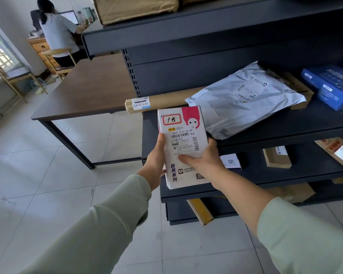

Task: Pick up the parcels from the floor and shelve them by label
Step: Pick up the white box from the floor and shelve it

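Daylight is coming in at the far left, where a seated person point(56, 34) is working at a screen beyond the long dark brown wooden desk point(91, 89). Moving right, the left hand point(154, 165) is wrapping its grip around the left edge of the small white and pink cardboard parcel point(183, 147), and the right hand point(204, 161) is clamping the right side with its thumb across the label; both are holding it in the air before the dark grey metal shelving unit point(246, 123). Its label is reading "682C G103-00 88", "XGL" and "G103". Further right, a brown paper-wrapped tube point(162, 99), a crumpled silver-grey plastic mailer bag point(244, 99) and blue printed cartons point(333, 86) are already lying on the shelves. Judging by this, several parcels are shelved and this one is awaiting its slot; whether more are remaining on the floor cannot be told.
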